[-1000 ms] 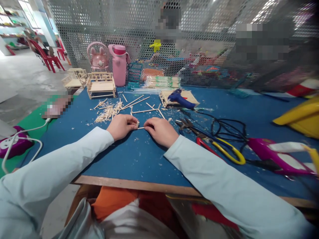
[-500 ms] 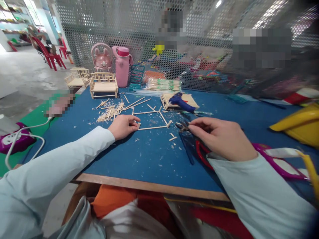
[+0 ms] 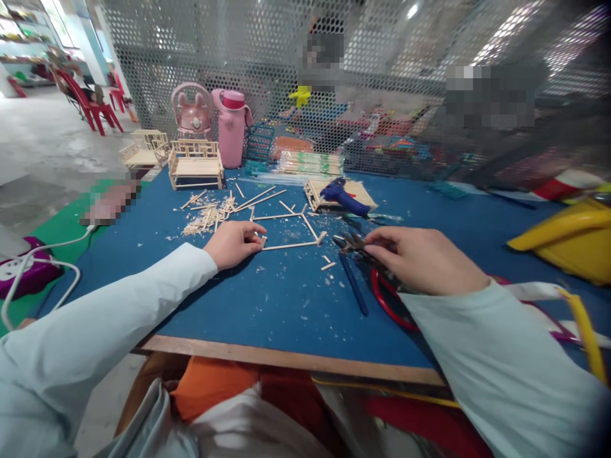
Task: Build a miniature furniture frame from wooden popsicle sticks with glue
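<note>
My left hand (image 3: 233, 245) pinches the near left corner of a thin wooden stick frame (image 3: 291, 245) that lies on the blue table. Over on the right, my right hand (image 3: 424, 257) has its thumb and fingers closed on dark pliers (image 3: 351, 243), whose jaws point left toward the frame. Beneath them lies a blue-handled tool (image 3: 354, 285), with a red loop handle (image 3: 389, 305) beside it. Short cut sticks (image 3: 328, 264) rest between the frame and the pliers. Behind my left hand is a pile of stick scraps (image 3: 207, 216).
A blue glue gun (image 3: 344, 196) rests on a small wooden piece (image 3: 312, 194) at the back. Miniature wooden chairs (image 3: 195, 166), a pink bottle (image 3: 231, 137) and packed sticks (image 3: 310, 163) stand near the mesh screen. A yellow object (image 3: 568, 238) lies right; a white cable (image 3: 42, 254) left.
The view has shifted slightly. The pliers in my right hand have turned a little and show more clearly, while my left hand stays at the frame's corner.
</note>
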Motion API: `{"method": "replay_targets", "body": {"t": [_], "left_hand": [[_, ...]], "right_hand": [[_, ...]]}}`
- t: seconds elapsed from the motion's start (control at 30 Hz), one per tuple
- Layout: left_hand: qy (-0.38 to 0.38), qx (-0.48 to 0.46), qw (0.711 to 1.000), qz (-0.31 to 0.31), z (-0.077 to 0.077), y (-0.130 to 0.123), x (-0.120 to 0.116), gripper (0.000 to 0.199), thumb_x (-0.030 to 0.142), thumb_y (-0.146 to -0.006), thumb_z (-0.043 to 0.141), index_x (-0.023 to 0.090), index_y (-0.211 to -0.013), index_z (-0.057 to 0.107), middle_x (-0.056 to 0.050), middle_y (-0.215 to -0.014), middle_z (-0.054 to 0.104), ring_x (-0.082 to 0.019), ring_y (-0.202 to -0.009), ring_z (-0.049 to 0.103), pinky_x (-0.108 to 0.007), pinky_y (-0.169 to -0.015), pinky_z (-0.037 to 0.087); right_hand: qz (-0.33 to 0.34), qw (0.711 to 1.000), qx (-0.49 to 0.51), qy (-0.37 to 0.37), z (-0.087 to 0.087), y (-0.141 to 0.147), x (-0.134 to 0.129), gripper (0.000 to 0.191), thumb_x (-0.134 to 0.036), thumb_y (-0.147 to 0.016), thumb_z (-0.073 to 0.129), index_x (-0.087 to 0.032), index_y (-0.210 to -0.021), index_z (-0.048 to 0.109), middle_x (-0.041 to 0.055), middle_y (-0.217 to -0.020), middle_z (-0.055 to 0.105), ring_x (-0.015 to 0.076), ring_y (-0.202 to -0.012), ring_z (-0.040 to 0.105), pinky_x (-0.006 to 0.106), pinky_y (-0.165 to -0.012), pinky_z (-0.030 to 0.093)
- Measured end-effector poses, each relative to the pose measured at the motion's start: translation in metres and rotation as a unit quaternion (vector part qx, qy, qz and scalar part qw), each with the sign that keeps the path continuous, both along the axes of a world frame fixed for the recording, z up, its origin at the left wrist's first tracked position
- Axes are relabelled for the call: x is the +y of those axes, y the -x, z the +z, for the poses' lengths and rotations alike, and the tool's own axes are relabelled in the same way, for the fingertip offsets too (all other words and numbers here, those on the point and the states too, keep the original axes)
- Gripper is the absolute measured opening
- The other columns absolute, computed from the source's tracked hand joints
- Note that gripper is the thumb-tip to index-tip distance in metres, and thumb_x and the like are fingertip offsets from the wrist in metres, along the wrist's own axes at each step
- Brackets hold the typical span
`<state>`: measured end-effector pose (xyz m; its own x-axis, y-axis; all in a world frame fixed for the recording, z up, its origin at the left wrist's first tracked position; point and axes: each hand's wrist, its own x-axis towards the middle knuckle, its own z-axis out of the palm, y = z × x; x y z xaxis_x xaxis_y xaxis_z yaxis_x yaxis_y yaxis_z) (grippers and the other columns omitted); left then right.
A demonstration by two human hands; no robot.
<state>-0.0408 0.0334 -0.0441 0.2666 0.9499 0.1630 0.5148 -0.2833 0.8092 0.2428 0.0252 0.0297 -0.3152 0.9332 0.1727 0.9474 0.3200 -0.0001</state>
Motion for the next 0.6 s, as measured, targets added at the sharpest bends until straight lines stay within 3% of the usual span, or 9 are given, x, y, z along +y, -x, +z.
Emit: {"method": "replay_targets", "body": {"t": [0.17,0.23,0.33,0.43,0.6], "left_hand": [[-0.002,-0.003,1.0,-0.004,0.0,-0.001,0.0,0.03,0.015,-0.068,0.059,0.012,-0.097,0.062,-0.005,-0.074,0.07,-0.014,-0.071,0.066,-0.028,-0.073,0.051],[-0.004,0.001,1.0,-0.004,0.0,-0.001,0.0,0.03,0.014,-0.068,0.059,0.011,-0.097,0.062,-0.005,-0.074,0.07,-0.014,-0.071,0.066,-0.028,-0.072,0.051],[-0.01,0.006,1.0,-0.006,0.001,-0.001,0.001,0.031,0.013,-0.067,0.059,0.011,-0.098,0.062,-0.005,-0.075,0.07,-0.014,-0.071,0.066,-0.028,-0.073,0.051],[-0.016,0.007,1.0,-0.004,0.0,-0.001,0.001,0.031,0.013,-0.067,0.059,0.012,-0.098,0.063,-0.005,-0.075,0.071,-0.014,-0.072,0.066,-0.028,-0.074,0.051],[-0.016,0.003,1.0,-0.008,-0.001,-0.001,0.001,0.031,0.014,-0.067,0.06,0.012,-0.098,0.063,-0.005,-0.076,0.071,-0.015,-0.072,0.066,-0.029,-0.076,0.051]], "right_hand": [[0.001,1.0,-0.024,-0.007,0.014,0.005,0.01,0.012,-0.026,-0.071,0.054,-0.02,-0.068,0.064,0.0031,-0.06,0.064,0.0173,-0.053,0.055,0.026,-0.049,0.033],[0.004,0.998,-0.046,0.038,0.013,0.009,0.007,0.013,-0.026,-0.072,0.054,-0.02,-0.064,0.063,0.0026,-0.059,0.063,0.0171,-0.052,0.055,0.026,-0.049,0.033],[0.075,0.988,-0.058,0.125,0.0,0.018,0.001,0.012,-0.021,-0.074,0.053,-0.021,-0.074,0.065,0.0017,-0.068,0.066,0.0165,-0.062,0.059,0.025,-0.057,0.038],[0.116,0.983,-0.084,0.119,-0.018,0.026,0.001,0.018,-0.015,-0.076,0.05,-0.021,-0.083,0.066,0.004,-0.085,0.067,0.0179,-0.078,0.061,0.026,-0.067,0.04],[0.139,0.973,-0.128,0.131,-0.028,0.033,0.01,0.016,-0.013,-0.079,0.048,-0.018,-0.076,0.063,0.0058,-0.083,0.063,0.0159,-0.074,0.059,0.024,-0.066,0.04]]}}
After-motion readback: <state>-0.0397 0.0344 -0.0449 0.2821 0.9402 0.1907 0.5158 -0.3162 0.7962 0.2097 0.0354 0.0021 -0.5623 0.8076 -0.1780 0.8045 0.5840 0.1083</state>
